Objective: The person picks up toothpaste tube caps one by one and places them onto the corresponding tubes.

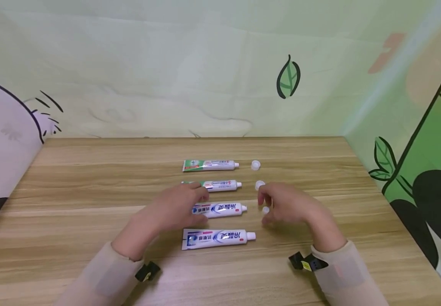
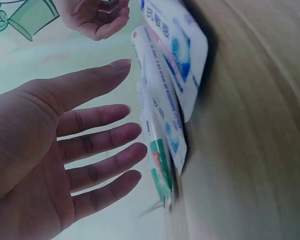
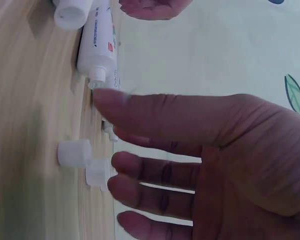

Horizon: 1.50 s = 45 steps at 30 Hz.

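Two blue-and-white toothpaste tubes lie at the front of a row, the nearest tube (image 1: pixel 216 238) with its white cap on. The second tube (image 1: pixel 220 209) shows a bare nozzle. Behind them are two green-and-white toothpaste tubes, the farthest tube (image 1: pixel 210 165) and its neighbour (image 1: pixel 222 185), both uncapped. My left hand (image 1: pixel 180 206) is over the second tube's tail end, fingers extended and nothing held in the left wrist view. My right hand (image 1: pixel 287 204) hovers by a small white cap (image 1: pixel 265 210); in the right wrist view its thumb and fingers are apart, with caps (image 3: pixel 73 153) beyond the fingertips.
Two more white caps, the far cap (image 1: pixel 255 165) and the middle cap (image 1: pixel 260 185), lie right of the green tubes' nozzles. The wood-grain table (image 1: pixel 90 178) meets a printed cloth backdrop (image 1: pixel 159 76) at its back and sides.
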Tool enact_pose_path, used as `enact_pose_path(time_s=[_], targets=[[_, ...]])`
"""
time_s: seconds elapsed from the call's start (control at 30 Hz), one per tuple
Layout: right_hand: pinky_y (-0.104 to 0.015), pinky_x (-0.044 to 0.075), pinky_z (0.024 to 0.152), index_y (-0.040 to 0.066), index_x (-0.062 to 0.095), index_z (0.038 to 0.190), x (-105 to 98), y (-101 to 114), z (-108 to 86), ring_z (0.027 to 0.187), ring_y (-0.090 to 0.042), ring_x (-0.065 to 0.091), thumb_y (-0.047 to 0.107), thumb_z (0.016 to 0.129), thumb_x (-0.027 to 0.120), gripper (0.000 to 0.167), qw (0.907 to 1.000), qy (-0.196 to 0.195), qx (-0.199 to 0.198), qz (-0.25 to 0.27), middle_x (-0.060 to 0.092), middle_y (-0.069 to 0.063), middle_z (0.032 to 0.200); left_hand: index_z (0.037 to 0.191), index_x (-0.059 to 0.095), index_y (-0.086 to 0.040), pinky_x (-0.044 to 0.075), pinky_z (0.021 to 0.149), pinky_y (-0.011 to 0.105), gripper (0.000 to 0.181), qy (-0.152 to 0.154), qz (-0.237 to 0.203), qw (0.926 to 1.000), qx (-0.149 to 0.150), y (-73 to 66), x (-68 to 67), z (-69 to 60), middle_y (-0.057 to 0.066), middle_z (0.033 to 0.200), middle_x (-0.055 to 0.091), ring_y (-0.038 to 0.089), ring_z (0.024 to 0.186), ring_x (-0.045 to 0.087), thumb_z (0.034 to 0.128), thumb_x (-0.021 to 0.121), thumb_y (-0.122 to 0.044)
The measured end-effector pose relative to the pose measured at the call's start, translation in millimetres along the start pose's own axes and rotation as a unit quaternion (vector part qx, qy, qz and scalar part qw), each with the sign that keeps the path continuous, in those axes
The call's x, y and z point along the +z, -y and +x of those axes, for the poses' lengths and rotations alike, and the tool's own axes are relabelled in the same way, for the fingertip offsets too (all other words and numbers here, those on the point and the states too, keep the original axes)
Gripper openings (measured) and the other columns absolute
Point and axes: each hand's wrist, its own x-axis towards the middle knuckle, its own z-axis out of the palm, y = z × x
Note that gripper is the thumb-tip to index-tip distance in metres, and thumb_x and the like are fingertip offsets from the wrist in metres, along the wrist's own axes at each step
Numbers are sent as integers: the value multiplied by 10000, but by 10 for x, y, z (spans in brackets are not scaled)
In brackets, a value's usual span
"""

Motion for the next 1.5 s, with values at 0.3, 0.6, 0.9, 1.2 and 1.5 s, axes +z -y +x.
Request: enact_pose_path(time_s=[0.3, 0.6, 0.9, 1.2, 1.5], targets=[[-347, 473, 733, 144, 656, 1041, 38, -57, 73, 806, -186, 563, 215, 768, 909, 379, 9999, -43, 133, -94, 631, -34, 942, 1380, 654, -159, 496, 1103, 493, 590, 168, 54, 9998, -57, 2, 96, 128, 67, 1444, 616, 278, 1302, 609, 896, 783, -469], [-330, 468, 706, 126, 653, 1023, 121, -44, 123, 758, -175, 552, 173, 827, 868, 295, 9998, 53, 194, 39, 607, -10, 841, 1301, 693, -145, 548, 988, 442, 545, 225, 161, 9996, 15, -22, 167, 186, 31, 1283, 675, 215, 1120, 647, 866, 827, -444], [-330, 461, 702, 118, 647, 993, 137, -53, 125, 764, -178, 541, 134, 886, 815, 201, 9999, 54, 92, -107, 602, -21, 842, 1289, 706, -146, 558, 974, 428, 490, 226, 265, 9994, -85, -56, 188, 219, 44, 1325, 663, 235, 1132, 635, 888, 822, -403], [-327, 462, 698, 135, 659, 962, 131, -77, 133, 759, -174, 547, 133, 922, 771, 119, 9998, 47, 123, -120, 606, -11, 834, 1279, 707, -145, 557, 966, 401, 451, 172, 348, 9992, -55, -56, 197, 240, 22, 1258, 668, 217, 1114, 630, 914, 798, -394], [-329, 466, 719, 137, 693, 960, 116, -110, 132, 760, -156, 541, 158, 953, 725, 39, 9999, -79, -112, -99, 604, 4, 828, 1258, 698, -112, 566, 933, 400, 433, 23, 327, 9994, 62, -36, 190, 247, 49, 1219, 663, 207, 1055, 644, 916, 794, -360]])
